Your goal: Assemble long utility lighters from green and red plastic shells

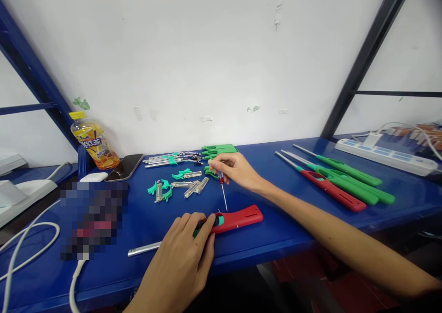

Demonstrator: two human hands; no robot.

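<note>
L hand [181, 253], btl [95, 145] & phone [125, 167] beyond

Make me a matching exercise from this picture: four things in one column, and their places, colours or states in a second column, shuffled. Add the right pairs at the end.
Things
1. Screwdriver
2. Lighter nearest the camera
3. Drink bottle
4. Phone

Places, colours, states
A. Yellow-capped, at the left
B. Red-handled, held by the left hand
C. Dark-faced, on the left side
D. In the right hand, shaft pointing down

Right pairs: 1-D, 2-B, 3-A, 4-C
</note>
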